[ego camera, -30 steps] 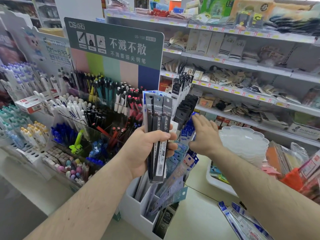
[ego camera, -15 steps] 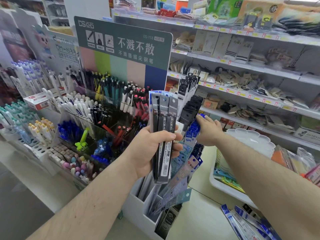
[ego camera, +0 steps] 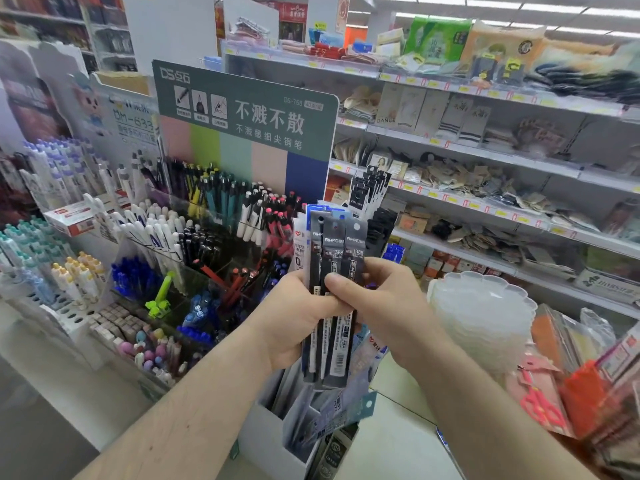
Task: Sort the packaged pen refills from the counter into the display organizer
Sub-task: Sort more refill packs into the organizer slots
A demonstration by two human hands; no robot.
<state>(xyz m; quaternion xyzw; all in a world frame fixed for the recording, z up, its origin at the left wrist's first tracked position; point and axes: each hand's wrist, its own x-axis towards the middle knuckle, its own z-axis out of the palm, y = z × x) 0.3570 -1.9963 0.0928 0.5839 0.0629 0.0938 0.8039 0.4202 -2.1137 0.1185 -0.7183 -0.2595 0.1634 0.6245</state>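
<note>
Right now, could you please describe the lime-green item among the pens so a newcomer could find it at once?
Start at the dark green sign and drop to the clear pen bins below. The lime-green item leans beside the blue pens; nothing nearby shares its neon colour.

The fanned refill packets [ego camera: 334,296] sit between both hands, above the display organizer [ego camera: 273,434]. Pen racks [ego camera: 207,237] stand left; stacked trays [ego camera: 481,313] sit right, shelves [ego camera: 485,161] behind.
</note>
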